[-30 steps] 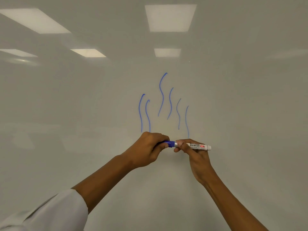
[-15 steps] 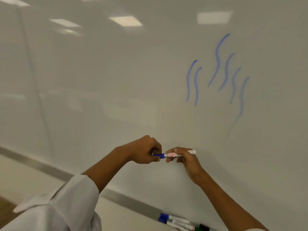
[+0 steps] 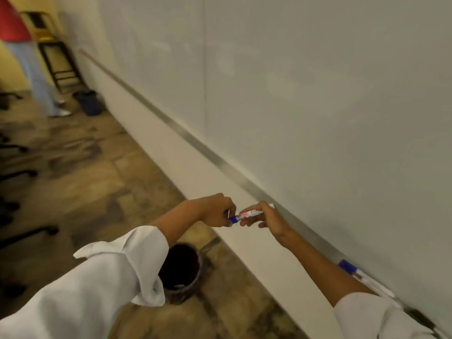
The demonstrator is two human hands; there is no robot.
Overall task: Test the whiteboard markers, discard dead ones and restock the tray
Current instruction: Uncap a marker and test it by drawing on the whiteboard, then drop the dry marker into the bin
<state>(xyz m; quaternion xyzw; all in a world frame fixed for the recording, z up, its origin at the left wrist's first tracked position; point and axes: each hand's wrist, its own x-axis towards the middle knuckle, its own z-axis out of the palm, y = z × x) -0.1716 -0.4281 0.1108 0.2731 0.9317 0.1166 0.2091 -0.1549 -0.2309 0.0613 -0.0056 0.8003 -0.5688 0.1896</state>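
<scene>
The left hand [image 3: 217,211] is curled round the blue cap end of the marker [image 3: 248,214]. The right hand [image 3: 263,217] pinches the white body of the same marker in its fingers. The marker lies level between the two hands, so one hand can push the cap while the other keeps the body steady. It looks like the cap is on, but the picture is a bit blurry there, so that is not sure.

The hands are held low, just in front of the metal tray [image 3: 244,182] that runs along the bottom of the whiteboard [image 3: 318,94]. A few more markers [image 3: 352,270] lie in the tray near the right elbow, with a blue cap showing. They sit there so they are easy to pick up.

On the floor [image 3: 97,192], under the left sleeve, stands a dark bin [image 3: 182,272]. It is likely there for the dead markers. If this marker is dead, it only needs a short drop.

Far off, another person stands by a chair.
</scene>
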